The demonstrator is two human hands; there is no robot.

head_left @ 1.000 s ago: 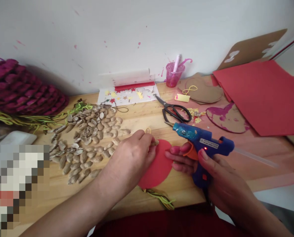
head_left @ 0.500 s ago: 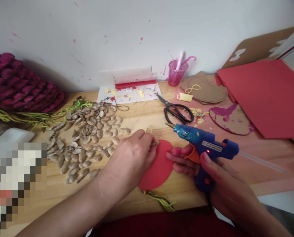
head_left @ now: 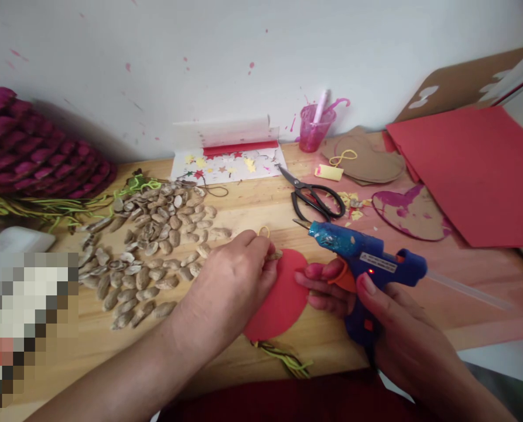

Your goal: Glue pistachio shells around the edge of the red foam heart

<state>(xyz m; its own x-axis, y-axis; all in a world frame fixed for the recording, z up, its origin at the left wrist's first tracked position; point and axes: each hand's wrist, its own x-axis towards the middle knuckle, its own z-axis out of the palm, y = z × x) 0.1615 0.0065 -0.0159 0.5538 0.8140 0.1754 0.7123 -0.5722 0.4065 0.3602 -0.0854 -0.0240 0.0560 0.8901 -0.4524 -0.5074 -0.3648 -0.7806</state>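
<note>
My left hand [head_left: 239,281] is closed on a small peanut shell [head_left: 276,255], held at the top edge of a red paper shape [head_left: 283,299] lying on the wooden table. A yellow loop [head_left: 265,231] shows above that shape, and green and brown strings [head_left: 287,358] come out at its lower end. My right hand [head_left: 375,299] is wrapped round a blue glue gun [head_left: 369,249] with an orange trigger and a lit red light. The gun's nozzle points left, above the table. Fingertips of my right hand are by the right edge of the red shape.
Peanut shells [head_left: 156,246] spread over the left of the table, near a magenta scaled object [head_left: 37,146]. Black scissors [head_left: 316,196], a pink cup [head_left: 316,129], cardboard shapes [head_left: 371,161] and red sheets [head_left: 476,176] lie behind and right. Paper with stars [head_left: 230,167] lies against the wall.
The view has shifted very slightly, with the peanut shells on the left a little further left. Both hands keep their grip and nearly the same place.
</note>
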